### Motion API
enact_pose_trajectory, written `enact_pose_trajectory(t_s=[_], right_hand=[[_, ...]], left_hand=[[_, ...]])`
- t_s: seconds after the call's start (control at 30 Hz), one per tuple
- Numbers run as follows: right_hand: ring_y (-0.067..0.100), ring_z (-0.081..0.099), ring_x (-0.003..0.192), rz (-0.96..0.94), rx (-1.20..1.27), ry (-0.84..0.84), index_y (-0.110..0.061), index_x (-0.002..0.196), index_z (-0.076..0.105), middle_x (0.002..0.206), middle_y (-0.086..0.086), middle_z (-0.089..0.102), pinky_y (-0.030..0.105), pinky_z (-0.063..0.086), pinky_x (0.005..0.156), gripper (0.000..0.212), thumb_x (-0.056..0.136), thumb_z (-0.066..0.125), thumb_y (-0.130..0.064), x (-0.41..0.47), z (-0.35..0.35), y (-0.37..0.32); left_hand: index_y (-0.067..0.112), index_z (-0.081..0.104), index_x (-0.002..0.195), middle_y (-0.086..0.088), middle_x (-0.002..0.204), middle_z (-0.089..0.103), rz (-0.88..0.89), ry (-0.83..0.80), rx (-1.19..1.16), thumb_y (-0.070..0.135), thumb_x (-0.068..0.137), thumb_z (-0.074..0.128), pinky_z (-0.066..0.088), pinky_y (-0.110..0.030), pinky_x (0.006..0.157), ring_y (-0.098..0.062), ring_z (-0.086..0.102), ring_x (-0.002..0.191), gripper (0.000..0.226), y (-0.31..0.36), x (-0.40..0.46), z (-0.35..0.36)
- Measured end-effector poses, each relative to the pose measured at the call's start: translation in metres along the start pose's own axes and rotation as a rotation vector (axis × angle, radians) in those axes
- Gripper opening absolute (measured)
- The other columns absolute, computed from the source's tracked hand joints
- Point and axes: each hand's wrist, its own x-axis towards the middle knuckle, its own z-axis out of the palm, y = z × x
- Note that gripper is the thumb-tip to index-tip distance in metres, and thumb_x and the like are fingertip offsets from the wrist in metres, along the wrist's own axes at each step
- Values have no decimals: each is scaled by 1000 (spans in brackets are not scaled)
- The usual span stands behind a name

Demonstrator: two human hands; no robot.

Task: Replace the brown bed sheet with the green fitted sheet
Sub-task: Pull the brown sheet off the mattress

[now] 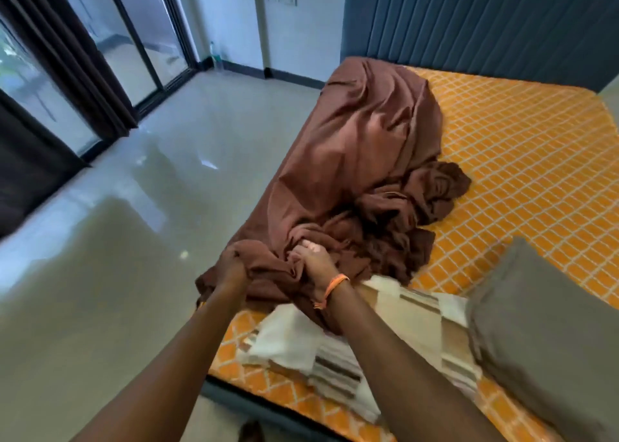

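Observation:
The brown bed sheet (361,146) lies bunched along the left side of the orange quilted mattress (522,160), most of which is bare. My left hand (232,264) grips a fold of the brown sheet near the mattress's near left corner. Right beside it, my right hand (313,259), with an orange band at the wrist, grips the crumpled brown cloth too. A grey-green folded cloth or pillow (542,327) sits at the near right of the bed; I cannot tell whether it is the green fitted sheet.
A striped beige and white blanket (368,337) lies folded on the near end of the mattress under my arms. A blue padded headboard (485,22) stands at the far end. Glossy floor (140,227), dark curtains (60,56) and glass doors are to the left.

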Motion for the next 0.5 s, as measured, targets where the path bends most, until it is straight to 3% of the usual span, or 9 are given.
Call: enact_pose_trajectory(t_s=[0.07,0.13,0.2,0.27,0.33,0.37,0.43,0.5], right_hand=[[22,56,70,65,1,126,-6,81,60,74,12,61,29,47,71,22,97,48,2,2,29,15],[27,62,83,88,8,152,4,102,63,91,17,67,35,53,81,14,97,54,-6,2,56,23],[30,66,102,74,67,217,-2,133,53,114,16,68,47,53,96,54,91,66,-34,5,74,29],[26,57,123,26,163,200,-27,154,28,141,4,53,48,46,106,99,73,72,-66,4,81,33],[16,36,141,-109,22,182,-43,155,4,156,-8,27,38,36,114,110,70,70,-71,5,99,33],[12,28,144,-179,-62,147,-44,155,2,159,-9,19,35,32,116,110,72,73,-66,9,106,35],[13,28,145,-253,-248,149,-33,155,22,159,-2,26,34,30,118,103,72,79,-56,26,115,36],[21,38,140,-302,-487,191,-21,146,45,149,10,41,31,29,118,83,75,83,-41,55,122,35]], left_hand=[[-5,67,102,-16,88,69,-75,33,57,8,101,34,56,-39,86,-31,68,89,36,6,24,-34],[0,71,90,-13,77,72,-146,-35,78,13,98,37,57,-34,75,-30,70,75,37,14,34,-50],[5,74,94,-17,90,73,-152,-133,132,16,95,38,56,-43,84,-35,69,87,38,19,43,-57],[9,73,91,-19,96,72,-143,-201,142,17,94,39,55,-46,88,-37,67,93,36,24,47,-57],[4,68,100,-20,97,68,-93,-294,169,4,97,39,58,-38,82,-30,66,86,29,36,56,-60],[3,65,109,-16,96,67,-45,-350,226,-6,96,40,59,-32,75,-22,67,79,29,43,60,-66],[9,58,121,-10,99,66,11,-460,351,-19,88,42,60,-30,70,-15,67,75,46,54,69,-79],[12,52,126,-13,111,64,3,-490,374,-20,86,47,58,-40,80,-23,67,89,52,59,93,-101]])
